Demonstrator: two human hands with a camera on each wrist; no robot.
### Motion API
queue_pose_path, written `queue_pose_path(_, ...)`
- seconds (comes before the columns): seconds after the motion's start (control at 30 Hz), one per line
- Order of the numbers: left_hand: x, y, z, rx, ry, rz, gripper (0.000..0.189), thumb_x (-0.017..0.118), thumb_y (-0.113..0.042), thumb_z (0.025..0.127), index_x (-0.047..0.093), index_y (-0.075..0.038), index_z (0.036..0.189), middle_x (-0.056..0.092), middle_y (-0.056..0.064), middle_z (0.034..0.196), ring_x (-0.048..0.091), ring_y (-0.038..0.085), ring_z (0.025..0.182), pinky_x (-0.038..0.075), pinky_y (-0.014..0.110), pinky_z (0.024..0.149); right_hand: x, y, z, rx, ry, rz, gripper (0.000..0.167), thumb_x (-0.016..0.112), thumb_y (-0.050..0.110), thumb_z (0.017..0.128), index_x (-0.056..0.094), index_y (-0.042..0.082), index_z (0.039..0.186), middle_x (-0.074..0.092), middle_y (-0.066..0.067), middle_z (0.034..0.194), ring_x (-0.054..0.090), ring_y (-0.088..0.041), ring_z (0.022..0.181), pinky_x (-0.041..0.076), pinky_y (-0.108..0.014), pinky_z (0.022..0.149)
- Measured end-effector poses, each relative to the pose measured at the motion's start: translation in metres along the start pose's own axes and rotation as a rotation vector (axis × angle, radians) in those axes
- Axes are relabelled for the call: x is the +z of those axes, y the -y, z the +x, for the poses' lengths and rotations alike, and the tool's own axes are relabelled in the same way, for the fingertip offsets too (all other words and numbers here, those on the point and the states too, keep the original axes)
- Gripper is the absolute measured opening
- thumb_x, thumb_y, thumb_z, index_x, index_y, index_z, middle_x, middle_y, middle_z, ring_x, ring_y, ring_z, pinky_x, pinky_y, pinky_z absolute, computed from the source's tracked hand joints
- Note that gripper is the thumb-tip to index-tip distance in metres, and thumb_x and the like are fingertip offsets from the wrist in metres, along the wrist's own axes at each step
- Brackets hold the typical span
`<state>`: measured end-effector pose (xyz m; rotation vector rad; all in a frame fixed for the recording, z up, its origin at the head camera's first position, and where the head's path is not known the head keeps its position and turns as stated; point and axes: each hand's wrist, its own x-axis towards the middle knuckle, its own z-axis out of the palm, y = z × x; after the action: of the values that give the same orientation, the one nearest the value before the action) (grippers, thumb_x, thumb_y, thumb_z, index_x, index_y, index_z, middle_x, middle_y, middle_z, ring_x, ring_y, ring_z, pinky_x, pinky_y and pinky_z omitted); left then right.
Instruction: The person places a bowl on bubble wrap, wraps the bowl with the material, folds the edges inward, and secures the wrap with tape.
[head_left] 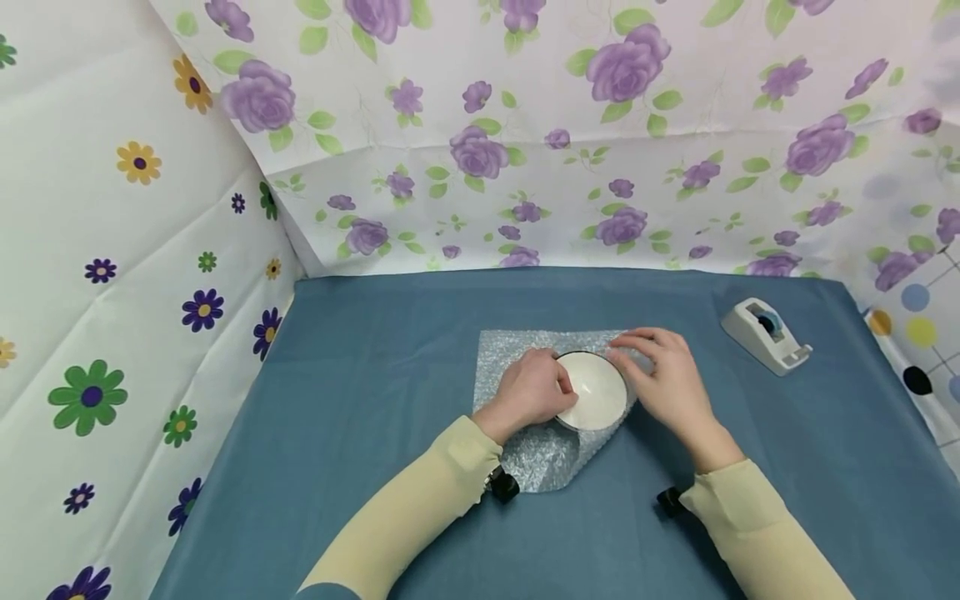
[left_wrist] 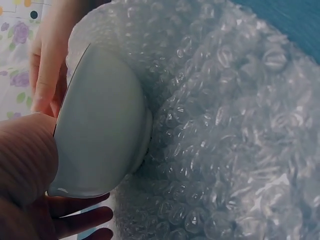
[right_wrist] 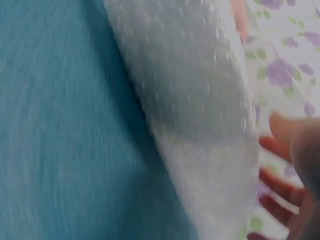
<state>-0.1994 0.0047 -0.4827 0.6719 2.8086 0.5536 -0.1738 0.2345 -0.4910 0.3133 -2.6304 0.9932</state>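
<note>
A white bowl (head_left: pixel 597 390) with a thin dark rim sits on a sheet of bubble wrap (head_left: pixel 542 460). My left hand (head_left: pixel 531 388) grips the bowl's left rim, thumb inside it and fingers outside, as the left wrist view also shows. Bubble wrap is raised along the bowl's right side. Beside that raised part, my right hand (head_left: pixel 663 377) has its fingers spread and loosely bent. In the right wrist view, the fingers of the right hand (right_wrist: pixel 295 180) are right at the edge of the bubble wrap (right_wrist: pixel 185 75), which covers the bowl's outer side there.
A white tape dispenser (head_left: pixel 767 336) stands at the back right of the table. Blue cloth (head_left: pixel 360 400) covers the table. Flowered sheets (head_left: pixel 480 200) hang behind it and along the left side.
</note>
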Motion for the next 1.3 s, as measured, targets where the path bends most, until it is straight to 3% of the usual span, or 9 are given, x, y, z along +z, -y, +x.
queue_pose_path(0.1, 0.001, 0.000, -0.001, -0.004, -0.006, -0.001, 0.017, 0.080, -0.035, 0.097, 0.086, -0.029, 0.082, 0.069, 0.003, 0.141, 0.062, 0.025, 0.132, 0.058, 0.034, 0.080, -0.010, -0.013, 0.003, 0.198, 0.008, 0.002, 0.054, 0.062, 0.042, 0.111, 0.062, 0.004, 0.149, 0.050, -0.032, 0.150, 0.040, -0.057, 0.140, 0.035, -0.073, 0.108)
queue_pose_path(0.2, 0.001, 0.001, -0.001, -0.001, 0.001, 0.000, 0.016, 0.080, -0.034, 0.096, 0.086, -0.029, 0.082, 0.071, 0.001, 0.134, 0.065, 0.023, 0.125, 0.056, 0.032, 0.071, -0.017, -0.029, 0.007, 0.405, 0.081, 0.050, 0.077, 0.048, 0.055, 0.112, 0.037, 0.001, 0.165, 0.036, -0.038, 0.159, 0.036, -0.060, 0.144, 0.034, -0.075, 0.110)
queue_pose_path(0.33, 0.001, 0.001, 0.000, -0.003, 0.025, -0.001, 0.017, 0.079, -0.033, 0.098, 0.085, -0.029, 0.082, 0.072, 0.000, 0.127, 0.065, 0.023, 0.120, 0.053, 0.031, 0.068, -0.021, -0.050, 0.010, 0.626, 0.221, 0.197, 0.091, 0.039, 0.066, 0.110, 0.022, -0.002, 0.169, 0.030, -0.037, 0.164, 0.034, -0.055, 0.149, 0.035, -0.070, 0.115)
queue_pose_path(0.43, 0.001, 0.000, 0.000, -0.006, 0.043, 0.004, 0.018, 0.078, -0.033, 0.098, 0.084, -0.029, 0.082, 0.071, 0.001, 0.132, 0.063, 0.024, 0.126, 0.053, 0.031, 0.069, -0.025, -0.059, 0.014, 0.711, 0.311, 0.255, 0.097, 0.036, 0.070, 0.109, 0.023, -0.007, 0.167, 0.030, -0.035, 0.166, 0.030, -0.055, 0.152, 0.031, -0.070, 0.118)
queue_pose_path(0.57, 0.002, -0.001, 0.000, -0.006, 0.054, 0.012, 0.019, 0.077, -0.033, 0.099, 0.084, -0.029, 0.082, 0.067, 0.003, 0.143, 0.058, 0.026, 0.136, 0.055, 0.033, 0.073, -0.030, -0.062, 0.023, 0.738, 0.384, 0.219, 0.100, 0.037, 0.072, 0.107, 0.026, -0.010, 0.165, 0.029, -0.036, 0.166, 0.029, -0.054, 0.152, 0.031, -0.069, 0.120)
queue_pose_path(0.67, 0.001, -0.001, 0.001, -0.006, 0.052, 0.014, 0.017, 0.077, -0.031, 0.098, 0.085, -0.029, 0.083, 0.066, 0.003, 0.144, 0.057, 0.026, 0.138, 0.056, 0.034, 0.075, -0.030, -0.061, 0.031, 0.738, 0.396, 0.186, 0.092, 0.040, 0.066, 0.110, 0.032, -0.009, 0.163, 0.030, -0.036, 0.166, 0.033, -0.053, 0.150, 0.034, -0.066, 0.119)
queue_pose_path(0.87, -0.002, -0.001, 0.001, 0.010, 0.049, 0.016, 0.017, 0.075, -0.028, 0.098, 0.085, -0.028, 0.084, 0.067, 0.004, 0.143, 0.057, 0.026, 0.136, 0.057, 0.035, 0.077, -0.025, -0.060, 0.036, 0.718, 0.368, 0.150, 0.070, 0.047, 0.050, 0.113, 0.050, -0.006, 0.155, 0.037, -0.034, 0.162, 0.041, -0.051, 0.145, 0.039, -0.064, 0.115)
queue_pose_path(1.03, -0.002, -0.001, 0.001, 0.007, 0.052, 0.023, 0.016, 0.075, -0.030, 0.098, 0.085, -0.028, 0.086, 0.064, 0.004, 0.148, 0.055, 0.026, 0.140, 0.058, 0.036, 0.080, -0.022, -0.060, 0.034, 0.719, 0.340, 0.128, 0.066, 0.048, 0.049, 0.113, 0.055, -0.003, 0.152, 0.041, -0.032, 0.160, 0.045, -0.049, 0.140, 0.042, -0.063, 0.111)
queue_pose_path(1.3, -0.001, -0.003, 0.001, 0.014, 0.057, 0.027, 0.017, 0.074, -0.028, 0.099, 0.084, -0.028, 0.086, 0.066, 0.002, 0.144, 0.057, 0.026, 0.136, 0.056, 0.035, 0.077, -0.019, -0.063, 0.027, 0.720, 0.300, 0.087, 0.066, 0.048, 0.053, 0.112, 0.056, 0.001, 0.151, 0.045, -0.029, 0.159, 0.048, -0.046, 0.137, 0.043, -0.062, 0.109)
